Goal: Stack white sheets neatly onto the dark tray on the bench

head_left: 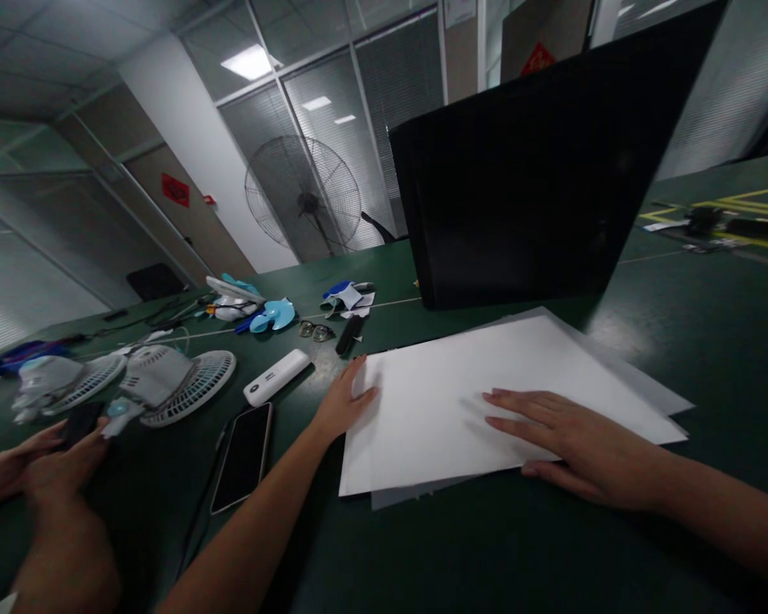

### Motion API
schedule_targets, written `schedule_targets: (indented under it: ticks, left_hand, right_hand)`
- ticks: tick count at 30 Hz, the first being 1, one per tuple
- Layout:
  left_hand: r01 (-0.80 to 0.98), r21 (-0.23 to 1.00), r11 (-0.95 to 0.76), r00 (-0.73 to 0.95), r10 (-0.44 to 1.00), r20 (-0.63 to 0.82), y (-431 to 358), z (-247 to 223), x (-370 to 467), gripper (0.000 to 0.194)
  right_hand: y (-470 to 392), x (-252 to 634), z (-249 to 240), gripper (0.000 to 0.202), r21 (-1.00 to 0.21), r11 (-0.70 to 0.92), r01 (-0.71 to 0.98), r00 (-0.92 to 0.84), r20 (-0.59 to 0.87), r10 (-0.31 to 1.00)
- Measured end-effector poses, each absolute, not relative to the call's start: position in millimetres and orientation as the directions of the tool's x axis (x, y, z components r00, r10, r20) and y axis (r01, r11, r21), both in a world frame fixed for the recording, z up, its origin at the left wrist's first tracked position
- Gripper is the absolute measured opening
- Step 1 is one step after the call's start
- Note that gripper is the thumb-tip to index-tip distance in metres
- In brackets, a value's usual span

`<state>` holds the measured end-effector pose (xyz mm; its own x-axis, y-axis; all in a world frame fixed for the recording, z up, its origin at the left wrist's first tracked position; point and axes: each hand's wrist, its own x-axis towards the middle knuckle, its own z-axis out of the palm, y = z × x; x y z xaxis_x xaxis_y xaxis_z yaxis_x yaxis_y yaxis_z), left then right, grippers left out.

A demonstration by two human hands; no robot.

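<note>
A stack of white paper sheets [448, 384] lies on the dark green table [710, 341]. My left hand [342, 401] rests at the stack's left edge, fingers touching the top sheet. Flat on the sheet's right part lies my right hand [576, 439], fingers spread and pointing left. Neither hand grips anything.
A large black panel [538, 162] stands upright behind the paper. Left of my arm lie a phone [243, 456], a white power bank [276, 377], small white fan parts [166, 384] and blue blades [272, 315]. Another person's hands [44, 465] hold a dark phone at far left. A floor fan [304, 200] stands behind.
</note>
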<state>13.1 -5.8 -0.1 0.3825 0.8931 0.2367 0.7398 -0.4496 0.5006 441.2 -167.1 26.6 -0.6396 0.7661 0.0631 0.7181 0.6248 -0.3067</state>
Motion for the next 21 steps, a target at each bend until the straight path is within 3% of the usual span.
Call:
schedule_targets:
  ticks: [5, 12, 21]
  left_hand:
    - [0.761, 0.504, -0.408, 0.335, 0.913, 0.234, -4.2, 1.5, 13.3, 0.062]
    - [0.740, 0.534, -0.409, 0.313, 0.912, 0.265, -3.4, 0.3, 13.7, 0.050]
    - [0.737, 0.476, -0.480, 0.409, 0.877, 0.251, -0.7, -3.2, 7.9, 0.056]
  right_hand:
    - [-163.4, 446.0, 22.3, 0.079, -0.262, 0.588, 0.765, -0.598, 0.048, 0.800]
    - [-166.7, 438.2, 26.2, 0.066, -0.302, 0.624, 0.721, -0.636, 0.070, 0.768]
    - [-163.5, 440.3, 24.7, 0.070, -0.333, 0.578, 0.745, -0.604, 0.031, 0.796]
